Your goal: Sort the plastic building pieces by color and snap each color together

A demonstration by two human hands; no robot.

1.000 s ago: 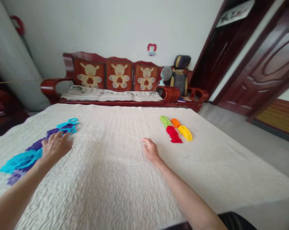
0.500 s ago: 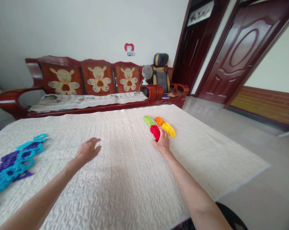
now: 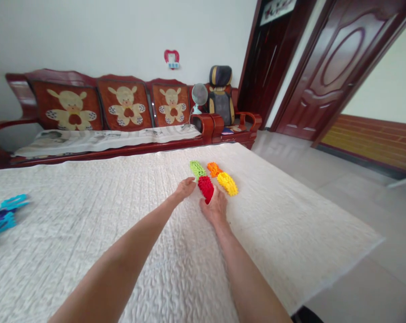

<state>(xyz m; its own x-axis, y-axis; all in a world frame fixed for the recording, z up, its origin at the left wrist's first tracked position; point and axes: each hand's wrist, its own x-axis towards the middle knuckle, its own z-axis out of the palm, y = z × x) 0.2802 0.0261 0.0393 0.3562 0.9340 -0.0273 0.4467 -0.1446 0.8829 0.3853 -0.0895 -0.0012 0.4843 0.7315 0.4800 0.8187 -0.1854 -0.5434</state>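
A red bumpy, textured piece (image 3: 206, 187) lies on the cream quilted cover, its far end meeting a light green piece (image 3: 198, 168). My right hand (image 3: 218, 207) grips the near end of the red piece, thumb on the left and fingers on the right. Just left of the red and green pieces is my left hand (image 3: 185, 188), fingers stretched towards them and apparently holding nothing. To the right lie an orange piece (image 3: 214, 169) and a yellow piece (image 3: 227, 183), end to end. What kind of articles these are I cannot make out.
Blue and purple openwork pieces (image 3: 3, 217) lie at the left edge of the quilted cover (image 3: 88, 202). Behind stands a wooden sofa (image 3: 122, 146) with bear cushions. A small fan (image 3: 200, 95) and a massage seat pad (image 3: 221, 96) are at the back right.
My left hand has moved right, up beside the red and green pieces. The right hand stays at the red piece. The view has turned right, so the blue and purple pieces sit farther left.
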